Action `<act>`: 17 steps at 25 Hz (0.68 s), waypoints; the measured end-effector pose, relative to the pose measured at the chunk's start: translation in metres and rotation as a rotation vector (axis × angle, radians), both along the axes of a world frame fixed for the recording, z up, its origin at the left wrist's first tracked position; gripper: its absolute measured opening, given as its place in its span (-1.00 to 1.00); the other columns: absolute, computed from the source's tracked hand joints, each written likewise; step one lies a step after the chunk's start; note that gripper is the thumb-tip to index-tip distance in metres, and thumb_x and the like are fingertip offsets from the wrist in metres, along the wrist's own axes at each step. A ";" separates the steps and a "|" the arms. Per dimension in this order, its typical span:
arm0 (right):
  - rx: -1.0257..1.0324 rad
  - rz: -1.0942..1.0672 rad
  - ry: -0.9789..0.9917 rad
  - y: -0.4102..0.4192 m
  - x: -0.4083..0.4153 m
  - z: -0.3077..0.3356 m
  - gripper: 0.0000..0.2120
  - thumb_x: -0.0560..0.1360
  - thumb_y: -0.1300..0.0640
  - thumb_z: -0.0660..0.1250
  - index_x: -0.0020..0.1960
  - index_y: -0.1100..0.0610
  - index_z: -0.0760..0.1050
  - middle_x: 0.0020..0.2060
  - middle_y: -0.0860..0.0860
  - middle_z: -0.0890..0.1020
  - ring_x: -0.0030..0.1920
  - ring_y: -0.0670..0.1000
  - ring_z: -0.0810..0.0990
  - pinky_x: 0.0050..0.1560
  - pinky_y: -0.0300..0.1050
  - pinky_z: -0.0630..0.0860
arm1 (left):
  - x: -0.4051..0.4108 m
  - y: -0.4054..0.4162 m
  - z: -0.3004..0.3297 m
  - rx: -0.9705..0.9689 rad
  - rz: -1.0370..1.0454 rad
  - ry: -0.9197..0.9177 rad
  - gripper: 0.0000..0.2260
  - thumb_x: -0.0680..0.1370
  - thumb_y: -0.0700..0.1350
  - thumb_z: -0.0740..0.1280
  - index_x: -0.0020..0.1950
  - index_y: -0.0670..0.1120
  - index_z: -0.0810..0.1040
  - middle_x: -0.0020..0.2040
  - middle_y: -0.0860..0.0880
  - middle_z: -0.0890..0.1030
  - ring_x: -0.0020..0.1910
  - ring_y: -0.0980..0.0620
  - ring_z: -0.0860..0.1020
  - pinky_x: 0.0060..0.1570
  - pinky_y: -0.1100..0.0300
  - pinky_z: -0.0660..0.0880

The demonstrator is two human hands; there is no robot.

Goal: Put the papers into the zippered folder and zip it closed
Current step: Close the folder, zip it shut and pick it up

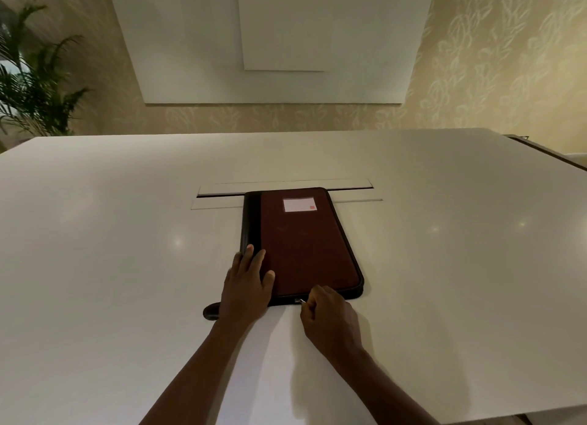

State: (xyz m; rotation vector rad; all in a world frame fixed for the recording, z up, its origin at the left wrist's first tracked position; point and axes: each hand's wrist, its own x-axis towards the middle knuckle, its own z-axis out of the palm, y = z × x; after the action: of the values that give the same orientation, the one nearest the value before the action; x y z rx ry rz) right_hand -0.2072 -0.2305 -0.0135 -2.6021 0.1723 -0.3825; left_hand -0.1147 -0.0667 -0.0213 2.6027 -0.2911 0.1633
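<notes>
The zippered folder (305,243) lies closed and flat at the middle of the smooth white table (111,234); a pale label (299,204) with a small red mark sits near its far edge, its writing too small to read; the cover is dark red and matte, with a black spine strip and rounded corners; the left hand (246,286) lies flat and spread on the near left corner; the right hand (328,316) has its fingers (313,299) pinched on the small metal zipper pull (301,300) at the near edge.

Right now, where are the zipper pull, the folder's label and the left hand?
zipper pull (301,300), head view, metal tab at near edge.
label (300,204), head view, its middle.
left hand (246,286), head view, back of hand.
</notes>
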 end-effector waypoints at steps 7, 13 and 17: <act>-0.001 0.034 -0.007 -0.015 0.000 0.002 -0.73 0.48 0.10 0.28 -0.32 0.00 0.25 -0.41 -0.10 0.39 -0.47 -0.11 0.31 -0.48 -0.30 0.19 | 0.001 0.000 -0.007 0.071 0.009 -0.051 -0.52 0.65 0.07 0.07 0.57 0.03 0.13 0.61 -0.01 0.05 0.59 -0.08 -0.01 0.50 -0.03 0.16; -0.030 0.009 -0.020 -0.029 -0.001 0.001 -0.70 0.44 0.15 0.28 -0.35 -0.03 0.20 -0.45 -0.11 0.35 -0.52 -0.11 0.27 -0.52 -0.30 0.22 | 0.004 -0.001 -0.008 0.161 0.037 -0.046 -0.53 0.66 0.05 0.02 0.58 0.05 0.10 0.61 0.01 0.03 0.59 -0.07 -0.01 0.48 -0.08 0.18; -0.047 -0.046 -0.028 -0.050 -0.004 0.000 -0.61 0.44 0.13 0.31 -0.38 -0.06 0.13 -0.46 -0.10 0.35 -0.55 -0.11 0.29 -0.54 -0.30 0.21 | 0.003 -0.001 -0.007 0.165 0.039 -0.050 -0.53 0.66 0.05 0.02 0.58 0.06 0.10 0.61 0.02 0.03 0.59 -0.06 0.00 0.48 -0.09 0.18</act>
State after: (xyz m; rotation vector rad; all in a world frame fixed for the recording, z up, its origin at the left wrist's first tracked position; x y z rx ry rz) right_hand -0.2113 -0.2802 -0.0130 -2.6414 0.2169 -0.4443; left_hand -0.1121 -0.0680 -0.0286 2.7716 -0.2827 0.2264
